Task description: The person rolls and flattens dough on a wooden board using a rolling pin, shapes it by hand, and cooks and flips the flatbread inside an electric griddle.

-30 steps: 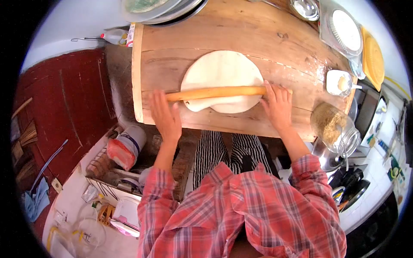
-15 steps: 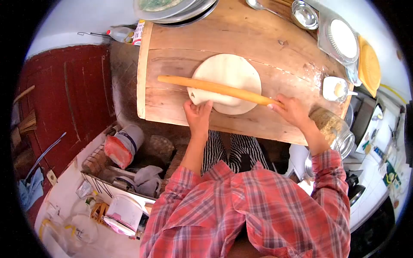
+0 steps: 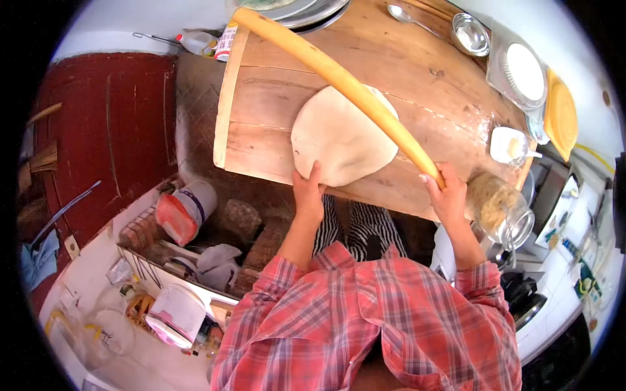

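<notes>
A flat round of dough [image 3: 332,140] lies on the wooden board [image 3: 261,94], its lower edge at the board's front edge. My left hand [image 3: 308,192] pinches that lower edge, thumb on top. The long rolling pin [image 3: 326,68] slants over the dough, held by its near end in my right hand [image 3: 448,195]. Its far end reaches the board's upper left corner and looks lifted.
Metal plates [image 3: 319,16] stand at the back left. A spoon [image 3: 411,18], metal bowl [image 3: 470,34], white container [image 3: 507,144] and yellow lid [image 3: 561,114] are at the back and right. A glass jar [image 3: 501,207] stands near my right hand.
The rolling pin has come off the dough, its far end swung up and away. My left hand went from the pin to the dough's near edge, and the dough has shifted toward me.
</notes>
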The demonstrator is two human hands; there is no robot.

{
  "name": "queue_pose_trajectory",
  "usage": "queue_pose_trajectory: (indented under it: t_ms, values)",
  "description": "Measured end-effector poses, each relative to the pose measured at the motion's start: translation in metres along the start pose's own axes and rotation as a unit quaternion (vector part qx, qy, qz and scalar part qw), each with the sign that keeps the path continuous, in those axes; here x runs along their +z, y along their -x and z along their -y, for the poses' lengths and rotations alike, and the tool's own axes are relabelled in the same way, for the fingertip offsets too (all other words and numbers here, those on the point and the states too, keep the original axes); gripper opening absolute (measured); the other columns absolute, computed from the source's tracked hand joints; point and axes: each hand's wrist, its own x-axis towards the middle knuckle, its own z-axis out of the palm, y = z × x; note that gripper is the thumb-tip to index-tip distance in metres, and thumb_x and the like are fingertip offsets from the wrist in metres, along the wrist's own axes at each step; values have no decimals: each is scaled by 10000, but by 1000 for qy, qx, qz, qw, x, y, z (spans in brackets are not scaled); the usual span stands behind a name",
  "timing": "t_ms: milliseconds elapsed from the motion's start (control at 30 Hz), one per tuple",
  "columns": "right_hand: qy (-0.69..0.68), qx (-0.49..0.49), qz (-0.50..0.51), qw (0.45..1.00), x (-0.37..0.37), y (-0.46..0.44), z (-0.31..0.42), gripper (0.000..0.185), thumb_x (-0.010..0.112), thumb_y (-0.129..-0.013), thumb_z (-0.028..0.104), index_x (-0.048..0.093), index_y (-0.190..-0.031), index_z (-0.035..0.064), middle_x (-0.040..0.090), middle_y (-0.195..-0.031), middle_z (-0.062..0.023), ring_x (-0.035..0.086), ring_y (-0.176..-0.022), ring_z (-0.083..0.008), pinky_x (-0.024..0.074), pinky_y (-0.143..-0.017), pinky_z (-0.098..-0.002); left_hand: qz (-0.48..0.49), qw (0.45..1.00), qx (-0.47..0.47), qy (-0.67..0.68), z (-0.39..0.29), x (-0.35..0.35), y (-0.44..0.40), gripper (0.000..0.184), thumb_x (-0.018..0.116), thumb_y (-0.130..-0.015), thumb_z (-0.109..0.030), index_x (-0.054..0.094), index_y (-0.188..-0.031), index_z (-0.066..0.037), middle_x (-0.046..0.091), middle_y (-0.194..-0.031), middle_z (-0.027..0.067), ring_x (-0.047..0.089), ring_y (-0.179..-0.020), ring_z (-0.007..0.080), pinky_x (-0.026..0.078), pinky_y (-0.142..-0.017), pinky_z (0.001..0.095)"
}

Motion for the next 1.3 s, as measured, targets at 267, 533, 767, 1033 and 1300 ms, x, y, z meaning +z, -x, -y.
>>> queue_pose_trajectory:
  t_ms: [267,533,767,1033,1300]
  values:
    - [-339,209,176,900,3,39,-31,250,601,-936,273,600,-888,27,543,-585,-31,451,-431,-77,358,-409,-221,52,993,-75,75,29,-17,1,366,661,-880,-100,515,-1210,-38,567,-1231,84,559,-1106,196,480,-915,353]
    - [-511,317,262,754,11,75,-19,665,264,-954,644,538,-884,42,431,-506,-21,341,-330,-95,283,-311,-242,85,980,-180,25,57,-9,25,330,580,-940,-186,488,-1178,24,607,-1139,145,616,-1044,252,519,-894,362]
    - [-92,211,-71,970,49,86,-90,330,636,-899,384,547,-844,71,503,-534,-63,498,-416,-230,393,-417,-356,70,945,130,-292,45,-35,8,230,625,-917,-224,614,-958,3,681,-825,86,632,-722,134,500,-666,272]
    - [201,77,-243,946,50,67,-109,370,705,-818,286,571,-1064,45,568,-1049,-169,500,-1018,-373,382,-887,-467,33,692,461,-554,-46,23,-118,506,644,-872,-246,459,-1276,-5,546,-1218,197,489,-1155,365,398,-968,451]
    - [-61,25,-185,981,132,-31,-10,444,708,-790,157,561,-1182,12,588,-1075,-199,559,-980,-344,448,-861,-428,125,628,163,-751,-99,73,-116,405,710,-804,-357,608,-1031,-38,632,-1047,167,572,-1023,344,466,-828,456]
